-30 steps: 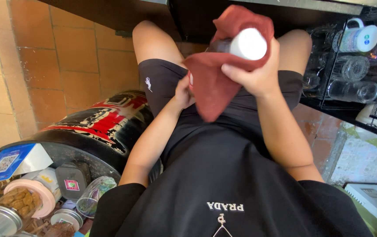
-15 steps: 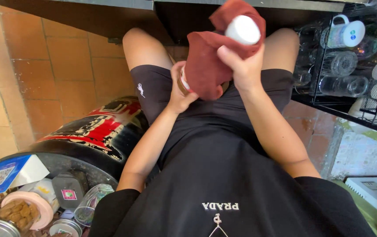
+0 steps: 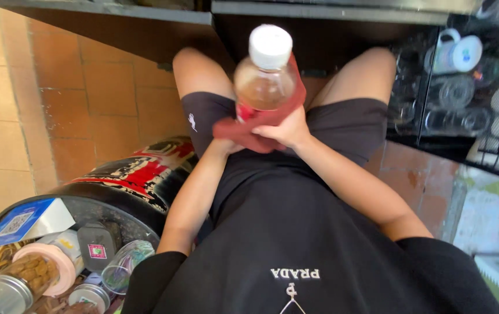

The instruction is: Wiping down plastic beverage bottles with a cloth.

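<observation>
Head view: I see right hand (image 3: 284,129) gripping clear bottle (image 3: 265,81) through red cloth (image 3: 243,125), white cap up, above lap. Left hand (image 3: 226,145) mostly hidden under cloth; its grip unreadable.

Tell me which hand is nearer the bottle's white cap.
Right. The right hand grips the bottle low down, below the cap; the left hand sits lower, mostly hidden under the red cloth.

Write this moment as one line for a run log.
right hand: holds bottle in red cloth | left hand: under cloth | cap: on
</observation>
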